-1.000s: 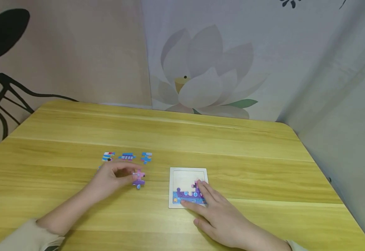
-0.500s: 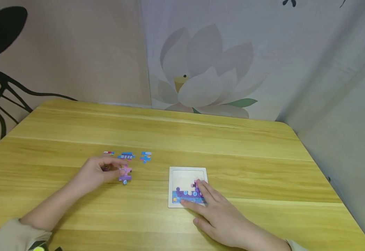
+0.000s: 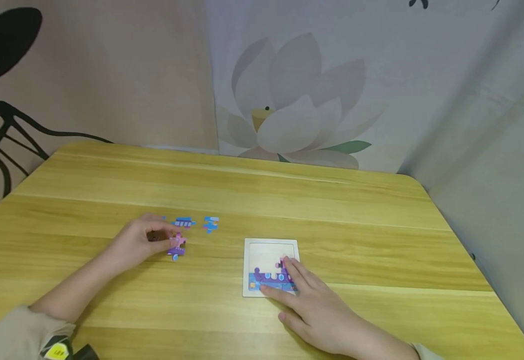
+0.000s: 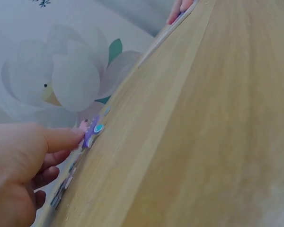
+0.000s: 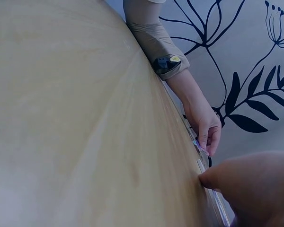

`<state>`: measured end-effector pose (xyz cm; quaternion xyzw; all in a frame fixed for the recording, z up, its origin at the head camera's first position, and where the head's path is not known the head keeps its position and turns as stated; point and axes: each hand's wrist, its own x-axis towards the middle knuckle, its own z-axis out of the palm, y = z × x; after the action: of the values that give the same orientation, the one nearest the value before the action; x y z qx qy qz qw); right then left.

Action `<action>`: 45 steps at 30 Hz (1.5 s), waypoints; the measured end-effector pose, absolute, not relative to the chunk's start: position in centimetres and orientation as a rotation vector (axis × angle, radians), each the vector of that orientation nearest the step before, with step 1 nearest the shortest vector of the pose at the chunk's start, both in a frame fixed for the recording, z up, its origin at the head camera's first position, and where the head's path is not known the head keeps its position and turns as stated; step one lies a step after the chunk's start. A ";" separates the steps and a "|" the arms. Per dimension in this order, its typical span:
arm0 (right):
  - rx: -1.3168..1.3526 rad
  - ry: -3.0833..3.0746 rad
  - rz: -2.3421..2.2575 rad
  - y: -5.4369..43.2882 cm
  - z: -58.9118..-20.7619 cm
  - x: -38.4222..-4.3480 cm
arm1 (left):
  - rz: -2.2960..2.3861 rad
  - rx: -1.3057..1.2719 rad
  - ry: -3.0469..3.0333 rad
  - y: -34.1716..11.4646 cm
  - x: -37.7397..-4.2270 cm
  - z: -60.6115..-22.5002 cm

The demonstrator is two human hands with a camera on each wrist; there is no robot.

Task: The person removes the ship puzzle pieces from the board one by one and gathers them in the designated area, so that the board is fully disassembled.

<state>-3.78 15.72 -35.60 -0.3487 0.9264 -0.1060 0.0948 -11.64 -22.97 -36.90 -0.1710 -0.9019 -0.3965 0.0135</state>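
My left hand (image 3: 136,243) pinches a pink and purple jigsaw piece (image 3: 177,245) between thumb and fingers, close to the tabletop. In the left wrist view the same piece (image 4: 92,132) shows a blue round spot at its lower end. My right hand (image 3: 318,312) lies with extended fingers over the right side of a white-framed puzzle tray (image 3: 271,241). Fitted blue and purple pieces (image 3: 264,282) fill the tray's lower part, and the fingers cover some of them. Bare board shows in its upper part.
Just beyond my left hand lie two loose pieces, a blue one with windows (image 3: 183,222) and a blue and orange one (image 3: 210,224). Others are partly hidden by that hand. The wooden table (image 3: 379,225) reaches back to a printed curtain (image 3: 307,100).
My left hand has moved left with the jigsaw piece, back over the loose pieces, and now covers more of them. The right hand stays on the tray.
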 end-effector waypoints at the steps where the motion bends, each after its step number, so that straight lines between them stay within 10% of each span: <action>1: -1.033 2.746 -0.315 15.7 -35.6 -3.8 | -1.219 -0.544 -2.800 -23.0 -11.7 -37.0; 45: -1.019 2.714 -0.363 16.0 -35.4 -3.6 | -1.146 -0.614 -2.763 -20.9 -10.9 -35.8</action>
<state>-3.59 15.96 -35.36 -0.3467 0.9233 -0.1233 0.1097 -10.95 -20.94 -35.75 -0.2010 -0.9039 -0.3750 0.0440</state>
